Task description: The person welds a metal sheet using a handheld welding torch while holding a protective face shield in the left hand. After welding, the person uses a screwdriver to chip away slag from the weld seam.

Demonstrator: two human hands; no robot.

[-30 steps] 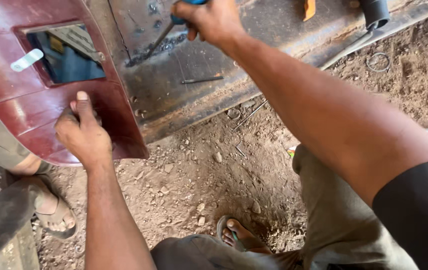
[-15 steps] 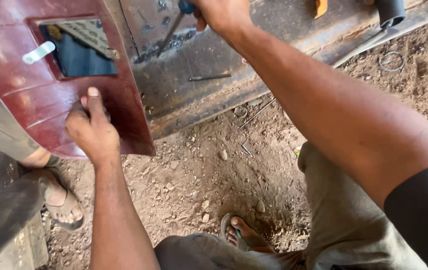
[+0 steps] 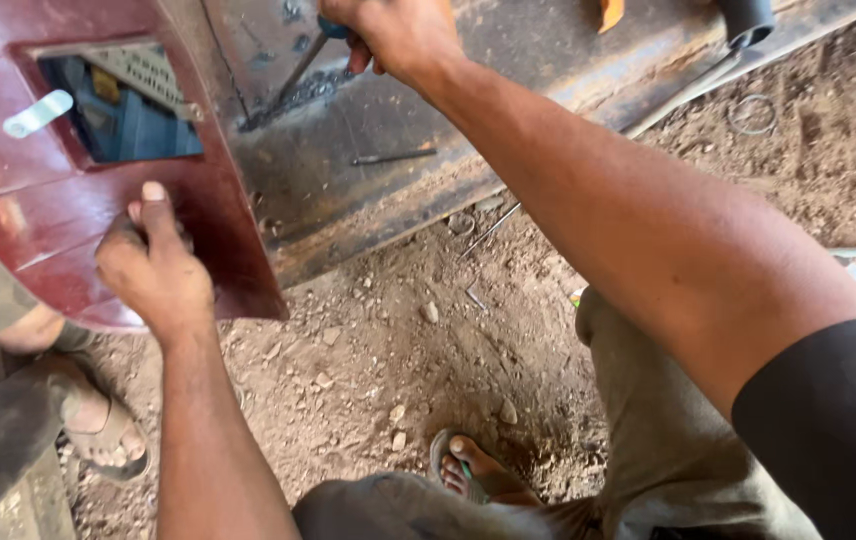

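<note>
A dark red metal body panel [image 3: 68, 210] with a rectangular opening stands at the upper left. My left hand [image 3: 153, 265] grips its lower edge, thumb pressed flat on the red face. My right hand [image 3: 398, 35] is closed around a screwdriver [image 3: 308, 60] with a blue handle; its metal shaft points down-left into the seam where the red panel meets a grey steel plate [image 3: 388, 130]. The screwdriver tip is hard to make out against the grime.
The ground is loose brown dirt with small stones [image 3: 428, 312]. My sandalled foot [image 3: 473, 470] and bent knee are at the bottom. Another person's sandalled foot [image 3: 98, 430] is at the lower left. A loose metal rod [image 3: 393, 157] lies on the plate, a wire ring [image 3: 751, 113] on the dirt.
The view has shifted slightly; the panel and both hands sit a little further right and higher in the picture. Both grips are unchanged.
</note>
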